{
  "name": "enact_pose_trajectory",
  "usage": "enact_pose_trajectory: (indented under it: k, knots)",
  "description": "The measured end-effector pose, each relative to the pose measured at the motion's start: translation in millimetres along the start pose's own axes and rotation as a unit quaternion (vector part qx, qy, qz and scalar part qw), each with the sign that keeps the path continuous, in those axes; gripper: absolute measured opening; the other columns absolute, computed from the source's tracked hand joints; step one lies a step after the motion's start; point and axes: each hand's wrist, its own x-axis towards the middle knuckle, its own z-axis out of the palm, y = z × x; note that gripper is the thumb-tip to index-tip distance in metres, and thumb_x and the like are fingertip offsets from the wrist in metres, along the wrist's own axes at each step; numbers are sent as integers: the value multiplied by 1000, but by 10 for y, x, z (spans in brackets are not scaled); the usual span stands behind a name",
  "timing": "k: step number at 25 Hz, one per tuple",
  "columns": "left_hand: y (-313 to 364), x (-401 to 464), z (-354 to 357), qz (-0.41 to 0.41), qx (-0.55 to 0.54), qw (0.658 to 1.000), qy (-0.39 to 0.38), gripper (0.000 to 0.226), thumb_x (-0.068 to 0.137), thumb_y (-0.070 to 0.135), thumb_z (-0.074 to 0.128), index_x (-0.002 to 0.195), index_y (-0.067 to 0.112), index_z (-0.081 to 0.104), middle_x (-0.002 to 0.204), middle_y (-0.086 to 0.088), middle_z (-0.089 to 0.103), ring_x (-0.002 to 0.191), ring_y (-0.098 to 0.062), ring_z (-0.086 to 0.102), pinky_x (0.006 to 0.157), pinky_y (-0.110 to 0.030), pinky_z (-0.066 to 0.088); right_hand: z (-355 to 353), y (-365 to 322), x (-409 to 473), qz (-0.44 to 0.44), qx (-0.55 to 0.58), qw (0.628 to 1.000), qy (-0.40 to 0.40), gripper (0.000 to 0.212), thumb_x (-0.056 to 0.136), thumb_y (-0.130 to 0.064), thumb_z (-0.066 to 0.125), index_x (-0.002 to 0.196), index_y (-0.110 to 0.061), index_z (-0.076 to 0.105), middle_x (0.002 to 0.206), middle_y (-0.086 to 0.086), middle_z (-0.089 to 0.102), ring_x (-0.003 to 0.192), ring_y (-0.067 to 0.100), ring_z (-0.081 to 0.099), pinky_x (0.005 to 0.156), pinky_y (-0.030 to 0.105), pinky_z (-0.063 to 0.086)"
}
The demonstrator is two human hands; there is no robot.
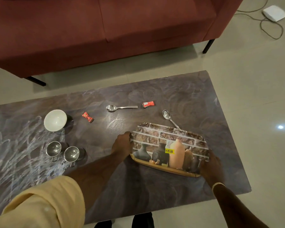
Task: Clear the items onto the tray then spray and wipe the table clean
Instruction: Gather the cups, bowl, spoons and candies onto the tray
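Note:
A printed tray with a brick-and-vases picture and a yellow price sticker sits on the right half of the dark marble table. My left hand grips its left rim and my right hand grips its right rim. Nothing lies on the tray. On the table are a white bowl, two steel cups, two spoons and two red sachets. The handle of the nearer spoon touches the tray's far edge.
A maroon sofa stands beyond the table across a strip of tiled floor. A white box with a cable lies on the floor at the top right. My feet show below the near table edge.

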Motion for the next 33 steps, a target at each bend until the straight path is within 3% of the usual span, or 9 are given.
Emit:
enact_pose_trajectory:
  k: [3, 5, 8, 12, 15, 19, 22, 25, 33]
  knots:
    - [-36, 32, 49, -6, -45, 999, 6, 16, 83, 15, 65, 99, 12, 69, 90, -9, 74, 76, -19, 66, 65, -28, 53, 74, 34, 68, 57, 38, 998, 0, 23, 89, -15, 64, 111, -8, 63, 105, 14, 67, 95, 31, 65, 82, 35, 49]
    - [-56, 6, 59, -19, -72, 997, 3, 13, 83, 9, 67, 96, 7, 69, 89, -12, 73, 71, -15, 60, 63, -25, 46, 89, -21, 104, 103, 44, 994, 8, 26, 90, -14, 60, 114, -5, 61, 103, 17, 66, 92, 37, 64, 79, 41, 51]
    - [-262, -125, 36, -54, -78, 995, 0, 11, 82, 8, 67, 94, 6, 66, 90, -14, 71, 75, -20, 61, 64, -24, 42, 136, -86, 74, 24, 41, 998, 35, 25, 88, -18, 53, 98, 2, 64, 87, 21, 66, 78, 40, 67, 70, 52, 56]
    - [-697, -359, -52, -88, -64, 994, 30, 9, 82, 12, 67, 89, 8, 63, 85, -10, 69, 85, -29, 65, 65, -23, 36, 76, -581, 14, 42, 29, 998, -34, 29, 91, -14, 58, 119, -8, 62, 112, 15, 66, 102, 36, 63, 88, 49, 53]
    - [-962, -512, -173, -121, -88, 987, 53, 14, 83, 7, 66, 84, 14, 53, 75, -2, 59, 82, -28, 63, 62, -25, 33, 129, -971, 50, -24, 71, 996, -42, 30, 91, -18, 51, 113, -6, 66, 108, 16, 69, 99, 37, 65, 87, 51, 53]
    - [-1283, -565, -231, -152, -122, 976, 94, 8, 84, 6, 63, 88, 7, 56, 74, -5, 61, 76, -28, 63, 61, -27, 36, 261, -1334, 118, -64, 104, 992, -44, 33, 83, -26, 43, 102, -15, 67, 98, 6, 70, 90, 26, 65, 83, 44, 54]
    - [-1327, -587, -231, -157, -157, 966, 133, 9, 85, 2, 59, 85, 8, 53, 68, 1, 55, 68, -19, 54, 55, -26, 33, 329, -1487, 100, -73, 84, 993, -48, 20, 88, -20, 52, 99, -14, 68, 97, 6, 70, 89, 26, 63, 83, 39, 51]
    - [-1386, -577, -232, -147, -173, 960, 163, 6, 85, 0, 57, 91, 2, 58, 76, -3, 58, 70, -18, 52, 62, -27, 36, 439, -1504, 123, -62, 74, 993, -67, 12, 90, -15, 61, 100, -17, 67, 97, 2, 67, 89, 23, 61, 81, 33, 47]
    - [-1619, -439, -113, -121, -171, 961, 182, 8, 83, 1, 57, 89, 7, 59, 80, -4, 59, 77, -24, 58, 63, -29, 39, 675, -1489, 162, -28, 41, 995, -83, 28, 89, -14, 55, 116, -20, 62, 112, 11, 67, 103, 32, 62, 90, 45, 52]
